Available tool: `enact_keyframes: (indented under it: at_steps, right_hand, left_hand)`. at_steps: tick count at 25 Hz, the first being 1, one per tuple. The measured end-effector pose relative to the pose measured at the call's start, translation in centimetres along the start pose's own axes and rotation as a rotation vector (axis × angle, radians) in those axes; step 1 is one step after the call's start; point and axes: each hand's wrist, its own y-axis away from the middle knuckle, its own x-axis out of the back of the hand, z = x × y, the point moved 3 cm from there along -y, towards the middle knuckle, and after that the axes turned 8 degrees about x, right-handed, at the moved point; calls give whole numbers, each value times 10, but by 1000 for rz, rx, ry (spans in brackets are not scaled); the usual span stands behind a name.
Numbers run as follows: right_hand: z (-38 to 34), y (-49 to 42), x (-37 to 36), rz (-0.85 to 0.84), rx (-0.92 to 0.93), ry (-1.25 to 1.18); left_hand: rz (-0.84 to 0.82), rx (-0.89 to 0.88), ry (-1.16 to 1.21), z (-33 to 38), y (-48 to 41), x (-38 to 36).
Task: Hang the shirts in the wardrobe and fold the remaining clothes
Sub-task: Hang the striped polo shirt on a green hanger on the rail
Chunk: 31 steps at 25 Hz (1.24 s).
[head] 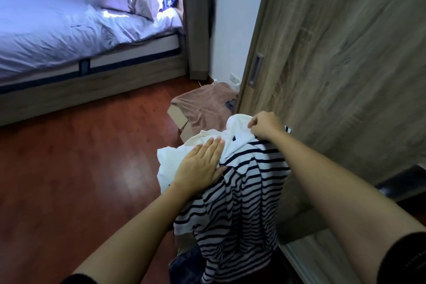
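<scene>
While my left hand lies flat and open on the white shirt, my right hand pinches its upper edge. It hangs over a striped shirt, above the wooden floor, just beside the wardrobe door. Behind stands a cardboard box draped in brown cloth.

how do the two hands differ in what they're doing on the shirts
The left hand lies flat and open, fingers straight, palm pressed on the white garment. The right hand is curled, pinching a bunched fold of white fabric higher up, nearer the wardrobe door. Both touch the same pile, over the striped shirt.
</scene>
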Motion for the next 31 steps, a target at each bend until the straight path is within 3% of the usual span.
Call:
enact_keyframes:
  at_steps: [3, 6, 9, 11, 12, 15, 17, 20, 24, 26, 31]
  right_hand:
    - [-2, 9, 24, 197, 86, -24]
    - [-1, 21, 41, 226, 198, -7]
    - [-6, 42, 65, 243, 302, 67]
    - [-19, 64, 89, 324, 390, 60]
    - [-27, 78, 101, 370, 432, 28]
    - [-38, 120, 137, 482, 511, -72]
    - [-38, 151, 159, 540, 505, -89]
    - [-27, 199, 188, 624, 482, -73]
    - [3, 262, 220, 734, 393, -65]
    - [19, 296, 236, 761, 307, -32]
    - [59, 368, 267, 738, 145, 199]
  left_hand:
    - [-13, 15, -32, 3, 2, 3]
    - [14, 32, 53, 4, 5, 11]
    - [92, 407, 688, 5, -7, 45]
    - [308, 515, 821, 8, -26, 76]
    - [331, 466, 792, 14, -40, 91]
    - [9, 194, 576, 43, -82, 130]
    - [-129, 106, 418, 60, -92, 150]
    - [-141, 145, 414, 77, -80, 163]
    - [-173, 148, 164, 86, -47, 170]
    - [-130, 203, 245, 91, -39, 195]
    - [340, 122, 618, 157, -31, 295]
